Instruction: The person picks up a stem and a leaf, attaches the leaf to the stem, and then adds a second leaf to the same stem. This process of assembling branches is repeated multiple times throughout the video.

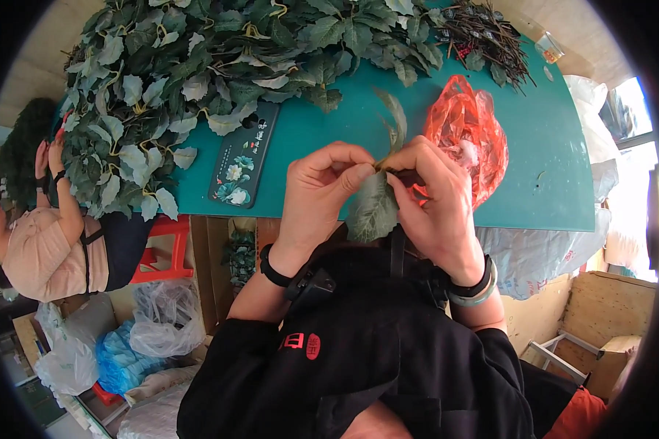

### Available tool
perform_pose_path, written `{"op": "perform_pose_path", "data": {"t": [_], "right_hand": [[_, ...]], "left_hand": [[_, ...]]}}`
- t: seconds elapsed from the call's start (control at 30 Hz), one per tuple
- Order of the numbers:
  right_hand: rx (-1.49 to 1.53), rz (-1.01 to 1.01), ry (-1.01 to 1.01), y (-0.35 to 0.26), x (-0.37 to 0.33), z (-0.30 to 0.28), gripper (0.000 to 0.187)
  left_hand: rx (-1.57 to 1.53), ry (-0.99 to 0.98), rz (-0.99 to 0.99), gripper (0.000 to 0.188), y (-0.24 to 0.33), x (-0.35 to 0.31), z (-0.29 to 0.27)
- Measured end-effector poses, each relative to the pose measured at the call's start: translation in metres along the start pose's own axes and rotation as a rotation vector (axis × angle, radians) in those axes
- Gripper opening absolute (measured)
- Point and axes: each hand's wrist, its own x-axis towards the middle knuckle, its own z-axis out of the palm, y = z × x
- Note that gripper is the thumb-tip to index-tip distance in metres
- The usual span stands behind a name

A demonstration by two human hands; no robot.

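Note:
Between my hands, over the table's near edge, is an artificial leaf sprig (pixel 374 211). One broad green leaf hangs down from it and a narrower one points up and away. My left hand (pixel 316 192) is closed, pinching the sprig's stem between thumb and fingertips. From the other side, my right hand (pixel 441 203) grips the same stem, its fingers curled in close to the left thumb. The fingertips hide the exact joint. Just behind my right hand lies a crumpled red plastic bag (pixel 483 128), with something pale showing inside.
A big heap of leaf sprigs (pixel 220 55) covers the far and left side of the green table (pixel 542 168). A dark floral board (pixel 243 164) lies left. Brown stems (pixel 487 40) pile at far right. A co-worker (pixel 47 245) works at left near a red stool (pixel 165 249).

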Motion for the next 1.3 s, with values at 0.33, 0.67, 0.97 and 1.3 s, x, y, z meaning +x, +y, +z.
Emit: {"op": "perform_pose_path", "data": {"t": [0.33, 0.67, 0.97, 1.3], "right_hand": [[0.650, 0.586, -0.191, 0.003, -0.005, -0.013, 0.008], [0.101, 0.261, 0.105, 0.026, 0.000, -0.023, 0.015], [0.263, 0.269, 0.088, 0.016, -0.008, -0.043, 0.052], [0.018, 0.276, 0.005, 0.045, -0.006, -0.122, 0.055]], "left_hand": [[0.072, -0.165, 0.103, 0.010, -0.006, 0.002, -0.006], [0.592, -0.165, 0.060, 0.018, -0.020, -0.002, 0.002], [0.375, -0.041, -0.073, 0.017, -0.014, 0.000, 0.009], [0.264, 0.012, -0.176, 0.017, 0.010, 0.003, 0.010]]}}
